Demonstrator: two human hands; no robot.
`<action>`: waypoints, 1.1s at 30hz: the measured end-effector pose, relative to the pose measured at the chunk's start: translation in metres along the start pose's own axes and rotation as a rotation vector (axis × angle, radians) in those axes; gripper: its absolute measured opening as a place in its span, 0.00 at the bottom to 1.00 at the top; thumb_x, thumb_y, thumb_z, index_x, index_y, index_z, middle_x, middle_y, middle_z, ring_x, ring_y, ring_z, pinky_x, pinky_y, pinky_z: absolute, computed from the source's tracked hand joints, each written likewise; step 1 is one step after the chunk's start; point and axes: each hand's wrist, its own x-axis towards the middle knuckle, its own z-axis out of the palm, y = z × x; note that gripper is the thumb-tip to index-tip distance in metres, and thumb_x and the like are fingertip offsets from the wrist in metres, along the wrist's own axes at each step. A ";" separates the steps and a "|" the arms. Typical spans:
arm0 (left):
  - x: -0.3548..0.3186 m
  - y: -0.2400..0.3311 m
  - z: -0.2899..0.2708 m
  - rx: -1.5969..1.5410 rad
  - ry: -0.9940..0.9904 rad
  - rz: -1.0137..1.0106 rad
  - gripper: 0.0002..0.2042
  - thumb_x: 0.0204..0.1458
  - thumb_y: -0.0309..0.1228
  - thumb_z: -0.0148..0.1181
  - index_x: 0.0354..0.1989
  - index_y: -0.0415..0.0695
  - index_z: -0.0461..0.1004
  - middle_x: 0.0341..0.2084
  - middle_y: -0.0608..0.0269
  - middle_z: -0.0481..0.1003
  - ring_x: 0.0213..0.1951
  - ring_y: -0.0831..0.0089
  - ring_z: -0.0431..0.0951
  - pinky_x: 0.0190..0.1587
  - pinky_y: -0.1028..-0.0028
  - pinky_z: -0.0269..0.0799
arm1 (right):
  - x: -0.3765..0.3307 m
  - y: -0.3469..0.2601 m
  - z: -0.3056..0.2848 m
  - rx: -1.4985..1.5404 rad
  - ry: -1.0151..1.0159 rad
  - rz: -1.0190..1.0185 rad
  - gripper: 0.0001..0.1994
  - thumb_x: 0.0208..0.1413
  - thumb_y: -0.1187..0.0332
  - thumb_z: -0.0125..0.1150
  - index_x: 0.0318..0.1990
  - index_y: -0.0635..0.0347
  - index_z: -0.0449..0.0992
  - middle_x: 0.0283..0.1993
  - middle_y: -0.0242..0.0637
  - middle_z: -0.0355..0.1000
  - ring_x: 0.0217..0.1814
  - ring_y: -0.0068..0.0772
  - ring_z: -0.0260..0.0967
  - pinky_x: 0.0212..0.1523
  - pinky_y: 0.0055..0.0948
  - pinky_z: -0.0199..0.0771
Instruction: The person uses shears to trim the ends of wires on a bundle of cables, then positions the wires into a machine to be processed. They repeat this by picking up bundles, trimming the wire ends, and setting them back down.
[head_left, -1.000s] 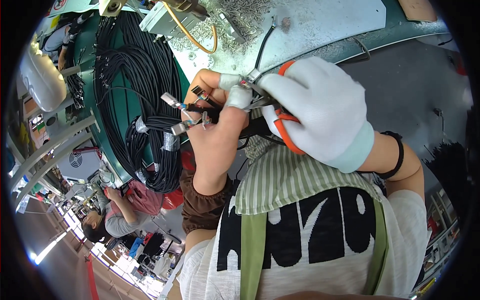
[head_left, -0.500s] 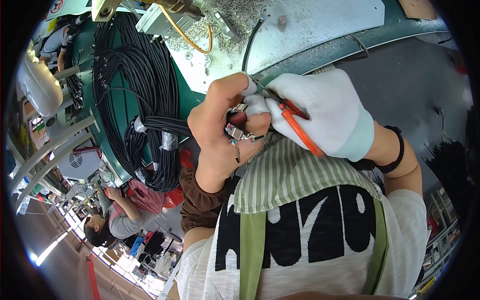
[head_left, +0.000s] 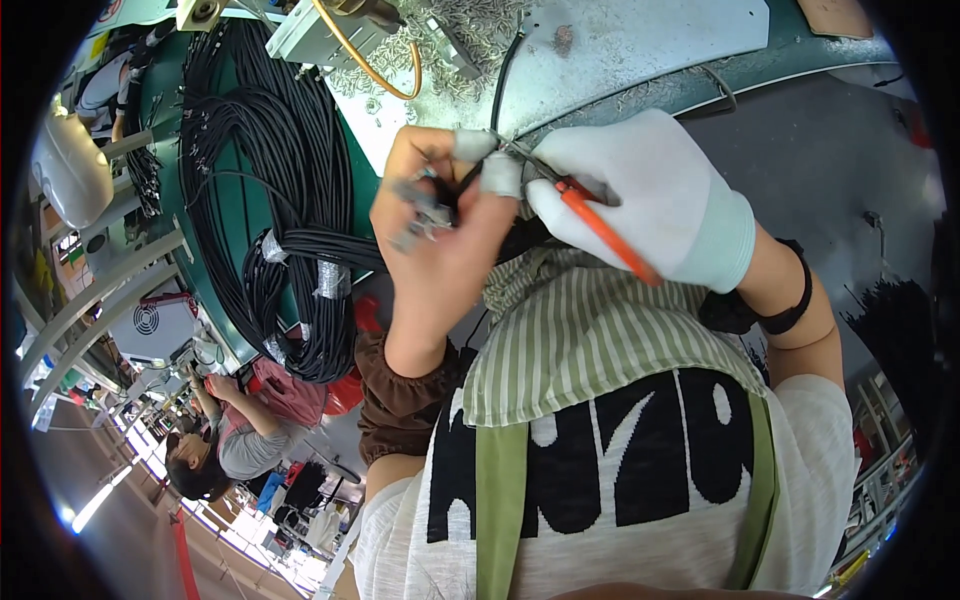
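Observation:
My left hand (head_left: 440,275), bare except for white covers on the thumb and forefinger, is closed on a thin black cable (head_left: 507,75). Small metal connectors (head_left: 425,212) on black leads stick out of its curled fingers, smeared by motion. My right hand (head_left: 665,195), in a white glove, grips orange-handled pliers (head_left: 607,232). Their slim metal jaws reach to the left fingertips and touch or nearly touch the cable end there; whether they are closed on it I cannot tell.
A large coil of black cables (head_left: 290,150) lies on the green table at left, bound with clear wrap. A pale metal plate (head_left: 640,45) strewn with small metal pieces (head_left: 460,75) sits ahead, beside a machine with an orange-yellow hose (head_left: 400,92). A co-worker (head_left: 250,425) sits at left.
My left hand has moved slightly up and left and turned, so the connectors swing and blur. The pliers' jaws have shifted up and left, along with my right hand.

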 end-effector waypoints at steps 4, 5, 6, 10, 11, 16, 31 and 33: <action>0.009 -0.016 -0.017 -0.442 -0.094 -0.296 0.07 0.52 0.20 0.58 0.39 0.41 0.69 0.24 0.72 0.68 0.20 0.85 0.60 0.23 0.82 0.57 | 0.002 0.009 0.011 0.227 0.028 -0.035 0.14 0.53 0.60 0.57 0.24 0.62 0.69 0.18 0.45 0.64 0.18 0.47 0.64 0.22 0.39 0.62; 0.012 -0.022 -0.023 -0.591 -0.143 -0.373 0.07 0.53 0.21 0.57 0.39 0.41 0.69 0.24 0.72 0.68 0.20 0.85 0.60 0.23 0.81 0.58 | 0.003 0.010 0.013 0.304 0.089 -0.063 0.15 0.53 0.60 0.57 0.24 0.62 0.69 0.18 0.46 0.63 0.18 0.47 0.63 0.22 0.39 0.61; 0.016 -0.028 -0.027 -0.590 -0.141 -0.373 0.07 0.53 0.21 0.57 0.39 0.41 0.69 0.24 0.72 0.68 0.20 0.85 0.60 0.23 0.81 0.58 | 0.006 0.012 0.014 0.305 0.088 -0.065 0.15 0.53 0.60 0.57 0.24 0.62 0.69 0.18 0.46 0.63 0.18 0.47 0.63 0.22 0.39 0.61; 0.036 -0.044 -0.038 -0.802 -0.071 -0.372 0.06 0.54 0.23 0.56 0.40 0.42 0.69 0.26 0.72 0.68 0.22 0.83 0.61 0.24 0.78 0.59 | 0.025 0.024 0.009 0.185 0.106 0.039 0.13 0.53 0.61 0.57 0.26 0.62 0.70 0.20 0.45 0.63 0.20 0.48 0.64 0.23 0.40 0.62; 0.044 -0.046 -0.038 -0.785 -0.073 -0.352 0.07 0.54 0.23 0.57 0.40 0.43 0.69 0.26 0.72 0.68 0.23 0.83 0.61 0.25 0.79 0.59 | 0.034 0.030 0.010 0.253 0.130 -0.001 0.13 0.55 0.60 0.57 0.28 0.62 0.71 0.18 0.39 0.64 0.19 0.37 0.63 0.21 0.34 0.61; 0.073 -0.044 -0.032 -0.653 -0.101 -0.246 0.08 0.53 0.24 0.59 0.40 0.44 0.68 0.25 0.73 0.67 0.24 0.83 0.62 0.26 0.79 0.60 | 0.083 0.047 0.002 0.145 0.258 -0.150 0.14 0.55 0.62 0.59 0.26 0.64 0.71 0.18 0.36 0.68 0.20 0.27 0.69 0.20 0.29 0.65; 0.107 -0.041 -0.050 -0.570 -0.308 -0.388 0.10 0.49 0.29 0.65 0.31 0.44 0.68 0.19 0.71 0.65 0.22 0.81 0.64 0.25 0.78 0.62 | 0.107 0.054 -0.017 0.606 -0.052 0.041 0.16 0.54 0.62 0.60 0.22 0.68 0.73 0.17 0.40 0.71 0.16 0.28 0.70 0.18 0.27 0.67; 0.108 -0.040 -0.051 -0.491 -0.302 -0.372 0.10 0.48 0.30 0.66 0.29 0.44 0.68 0.18 0.72 0.65 0.21 0.81 0.64 0.25 0.78 0.62 | 0.108 0.050 -0.016 0.621 -0.062 0.078 0.16 0.54 0.62 0.60 0.22 0.68 0.74 0.17 0.39 0.71 0.16 0.28 0.69 0.18 0.26 0.67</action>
